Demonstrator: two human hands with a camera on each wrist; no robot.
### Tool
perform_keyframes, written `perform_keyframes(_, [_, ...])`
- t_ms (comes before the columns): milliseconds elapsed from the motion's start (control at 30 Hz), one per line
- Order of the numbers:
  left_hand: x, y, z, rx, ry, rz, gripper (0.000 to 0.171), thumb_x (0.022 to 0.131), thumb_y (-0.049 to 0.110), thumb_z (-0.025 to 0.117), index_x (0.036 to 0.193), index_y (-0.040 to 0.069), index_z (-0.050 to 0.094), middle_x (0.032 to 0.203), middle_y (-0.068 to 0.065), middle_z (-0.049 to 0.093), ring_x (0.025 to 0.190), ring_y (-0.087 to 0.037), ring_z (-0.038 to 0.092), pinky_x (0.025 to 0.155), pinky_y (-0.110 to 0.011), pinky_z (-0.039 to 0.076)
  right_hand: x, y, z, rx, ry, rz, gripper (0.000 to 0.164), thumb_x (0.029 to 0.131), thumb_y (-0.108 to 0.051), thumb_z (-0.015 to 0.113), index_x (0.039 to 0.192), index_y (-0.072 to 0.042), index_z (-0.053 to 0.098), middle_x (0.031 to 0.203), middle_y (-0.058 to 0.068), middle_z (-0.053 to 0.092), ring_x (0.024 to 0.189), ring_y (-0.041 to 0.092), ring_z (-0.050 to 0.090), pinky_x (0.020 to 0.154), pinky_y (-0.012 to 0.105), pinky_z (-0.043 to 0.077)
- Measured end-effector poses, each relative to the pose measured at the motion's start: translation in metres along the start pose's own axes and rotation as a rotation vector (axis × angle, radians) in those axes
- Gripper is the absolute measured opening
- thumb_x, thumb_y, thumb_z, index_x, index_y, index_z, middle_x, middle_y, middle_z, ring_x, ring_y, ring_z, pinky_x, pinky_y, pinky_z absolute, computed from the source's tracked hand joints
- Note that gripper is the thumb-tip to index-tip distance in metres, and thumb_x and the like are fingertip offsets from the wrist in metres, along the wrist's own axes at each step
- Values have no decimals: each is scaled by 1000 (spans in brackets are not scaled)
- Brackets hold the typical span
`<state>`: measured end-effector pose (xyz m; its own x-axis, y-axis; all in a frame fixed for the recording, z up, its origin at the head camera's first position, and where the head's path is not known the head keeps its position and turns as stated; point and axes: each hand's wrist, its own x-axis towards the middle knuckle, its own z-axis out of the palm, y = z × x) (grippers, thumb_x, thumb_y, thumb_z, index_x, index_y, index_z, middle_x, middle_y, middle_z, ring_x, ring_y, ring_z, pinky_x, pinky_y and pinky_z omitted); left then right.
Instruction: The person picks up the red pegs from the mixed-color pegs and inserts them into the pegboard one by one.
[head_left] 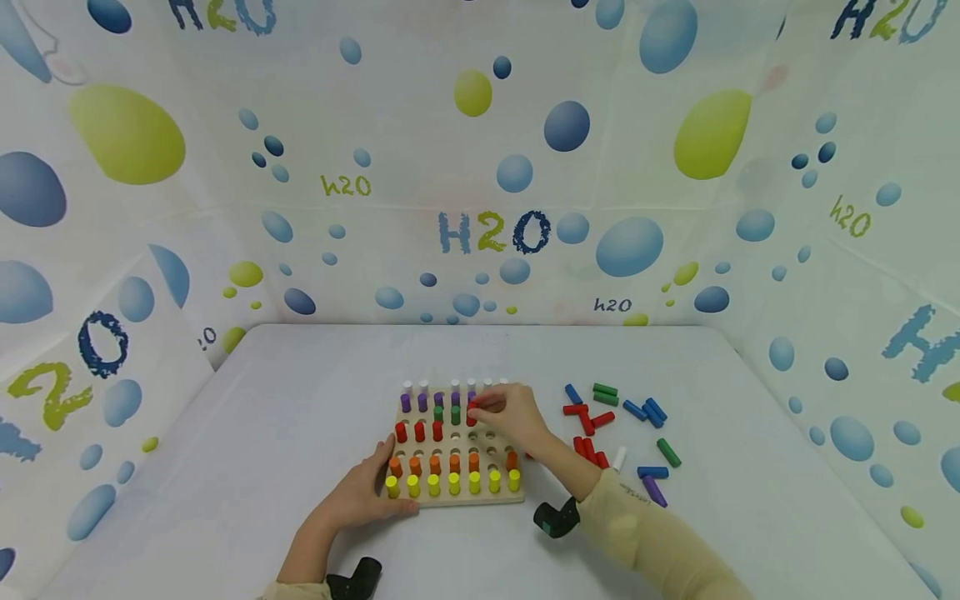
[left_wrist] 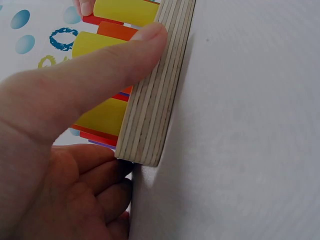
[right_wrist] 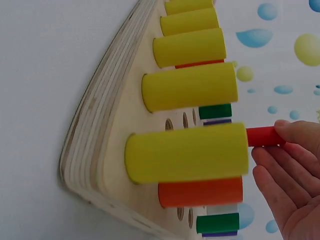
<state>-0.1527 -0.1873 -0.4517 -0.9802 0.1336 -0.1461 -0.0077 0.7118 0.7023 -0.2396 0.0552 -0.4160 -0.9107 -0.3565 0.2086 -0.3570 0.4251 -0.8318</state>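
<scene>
A wooden pegboard lies on the table with rows of coloured pegs standing in it. My left hand holds its near left corner; in the left wrist view the thumb presses the layered front edge. Over the board, my right hand pinches a red peg by its upper end between thumb and fingers. Three red pegs stand in the row to the left of it. Yellow pegs fill the front row, with orange pegs behind. Green pegs and purple pegs stand farther back.
Right of the board lie loose pegs: several red pegs, green pegs, blue pegs, a white peg and a purple peg. White pegs stand in the back row. A patterned sheet hangs behind the table.
</scene>
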Motion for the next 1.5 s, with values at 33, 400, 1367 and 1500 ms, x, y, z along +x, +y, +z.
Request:
perform_keyframes(33, [0, 0, 0, 1, 0, 0, 114, 59, 45, 82, 145, 4, 19, 144, -25, 25, 132, -44, 20, 102, -62, 19, 1, 0, 2, 0, -5, 6, 17, 81, -17, 69, 94, -6, 70, 85, 2, 70, 75, 10, 65, 70, 21, 53])
perform_keyframes(400, [1, 0, 2, 4, 3, 3, 114, 59, 47, 81, 145, 5, 20, 144, -25, 25, 132, -44, 20, 101, -62, 20, 3, -2, 16, 6, -4, -33, 16, 80, -14, 70, 92, -3, 70, 84, 3, 69, 73, 11, 63, 68, 20, 52])
perform_keyframes(1367, [-7, 6, 2, 19, 2, -10, 113, 60, 44, 81, 145, 3, 19, 145, -24, 26, 131, -44, 21, 101, -62, 20, -1, -3, 28, -76, -104, 30, 10, 81, -10, 69, 89, -5, 69, 82, 0, 68, 73, 11, 62, 69, 21, 52])
perform_keyframes(1500, [-8, 7, 2, 17, 3, -7, 113, 60, 44, 81, 145, 3, 20, 145, -24, 25, 131, -44, 21, 101, -62, 20, -2, -1, 30, -92, -115, 10, 9, 81, -9, 69, 89, -4, 69, 81, -1, 68, 72, 9, 62, 69, 19, 52])
